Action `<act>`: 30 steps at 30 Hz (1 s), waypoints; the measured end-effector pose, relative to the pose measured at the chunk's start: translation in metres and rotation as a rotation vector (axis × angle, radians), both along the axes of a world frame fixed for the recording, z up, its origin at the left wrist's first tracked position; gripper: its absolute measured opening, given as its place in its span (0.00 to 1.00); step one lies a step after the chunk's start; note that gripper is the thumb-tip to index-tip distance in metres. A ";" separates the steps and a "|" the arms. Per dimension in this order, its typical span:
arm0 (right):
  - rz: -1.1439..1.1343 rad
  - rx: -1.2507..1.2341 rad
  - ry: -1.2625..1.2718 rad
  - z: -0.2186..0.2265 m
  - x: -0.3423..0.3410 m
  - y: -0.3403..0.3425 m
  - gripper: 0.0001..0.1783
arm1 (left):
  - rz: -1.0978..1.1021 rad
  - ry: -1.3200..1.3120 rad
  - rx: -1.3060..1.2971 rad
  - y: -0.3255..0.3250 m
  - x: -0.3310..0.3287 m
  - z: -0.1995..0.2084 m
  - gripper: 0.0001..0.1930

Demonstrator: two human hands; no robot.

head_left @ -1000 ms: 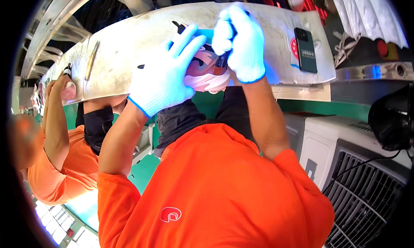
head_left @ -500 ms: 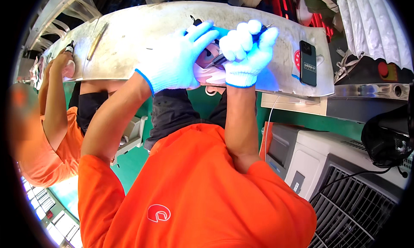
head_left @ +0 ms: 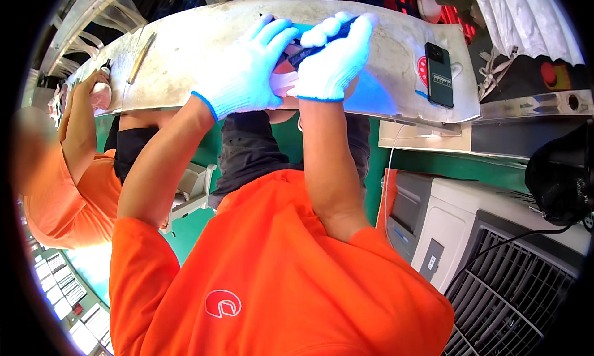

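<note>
Both my hands wear white knit gloves with blue cuffs. My left hand (head_left: 244, 71) lies over the left side of a pale pink piece (head_left: 283, 84) with dark and teal parts, its fingers stretched out and apart. The piece is mostly hidden under my hands, so its kind is unclear. My right hand (head_left: 337, 62) is closed around a slim, dark, pen-like tool (head_left: 312, 50) slanting across the piece. The tool's tip is hidden. Bright bluish light falls on both gloves.
A dark phone (head_left: 439, 77) lies on the worn pale table (head_left: 185, 40), by a red round sticker (head_left: 423, 70). A thin stick (head_left: 141, 58) lies farther left. A co-worker's hands (head_left: 91, 84) hold a pink thing at the left end. A grey-white machine (head_left: 455, 217) stands at lower right.
My right hand has moved left and turned, closer to my left hand; the tool's pointed tip no longer shows. The whole view has shifted slightly.
</note>
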State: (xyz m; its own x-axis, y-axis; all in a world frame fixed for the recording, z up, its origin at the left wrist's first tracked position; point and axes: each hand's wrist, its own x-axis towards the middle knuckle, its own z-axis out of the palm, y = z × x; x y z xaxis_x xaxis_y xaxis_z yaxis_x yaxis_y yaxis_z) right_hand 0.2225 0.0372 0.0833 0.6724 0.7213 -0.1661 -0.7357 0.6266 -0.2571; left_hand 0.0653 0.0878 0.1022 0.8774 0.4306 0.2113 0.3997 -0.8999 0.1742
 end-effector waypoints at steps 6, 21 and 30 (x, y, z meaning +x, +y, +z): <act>0.283 0.230 0.169 -0.019 0.053 0.009 0.28 | -0.020 -0.042 -0.047 -0.009 -0.002 0.013 0.58; 0.410 0.238 -0.200 -0.026 0.043 -0.019 0.31 | -0.018 -0.045 0.156 -0.029 0.001 0.004 0.56; 0.332 0.047 -0.213 -0.024 0.041 -0.024 0.30 | -0.058 -0.164 0.118 -0.025 -0.001 -0.006 0.44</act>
State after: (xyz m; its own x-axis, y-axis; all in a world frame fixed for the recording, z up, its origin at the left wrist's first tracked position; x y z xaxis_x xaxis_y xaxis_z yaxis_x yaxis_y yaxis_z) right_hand 0.2633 0.0131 0.0589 0.4170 0.9088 -0.0101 -0.8336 0.3780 -0.4027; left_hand 0.0638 0.0623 0.0961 0.8497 0.3444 0.3993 0.3220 -0.9385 0.1243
